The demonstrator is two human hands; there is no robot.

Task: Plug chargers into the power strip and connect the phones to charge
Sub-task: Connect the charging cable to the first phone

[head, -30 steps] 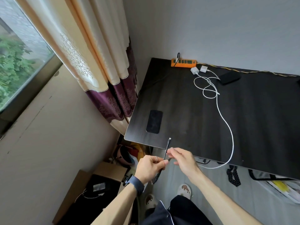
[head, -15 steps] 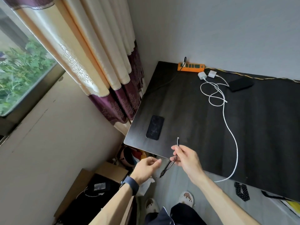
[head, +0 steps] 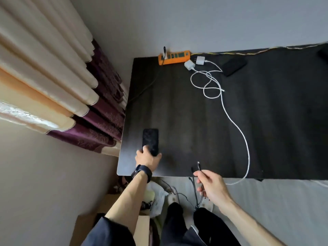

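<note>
A black phone (head: 150,140) lies near the dark table's (head: 195,121) front left corner. My left hand (head: 147,158) grips its near end. My right hand (head: 211,185) pinches a thin black cable (head: 198,168) just over the front edge, plug tip pointing up, the rest hanging down. An orange power strip (head: 174,57) lies at the back edge with one black plug in its left end. Two white chargers (head: 194,63) lie unplugged beside it, with white cables (head: 236,125) trailing to the front edge. A second black phone (head: 234,65) rests at the back.
Cream and purple curtains (head: 71,96) hang left of the table. Below the front edge are a cardboard box (head: 113,221), a white plastic bag (head: 156,197) and loose wires on the floor. A yellow cord (head: 248,51) runs along the back edge by the wall.
My left hand has let go of the black cable and reached forward onto the phone at the table's front left. My right hand keeps the cable. The view has moved closer to the table.
</note>
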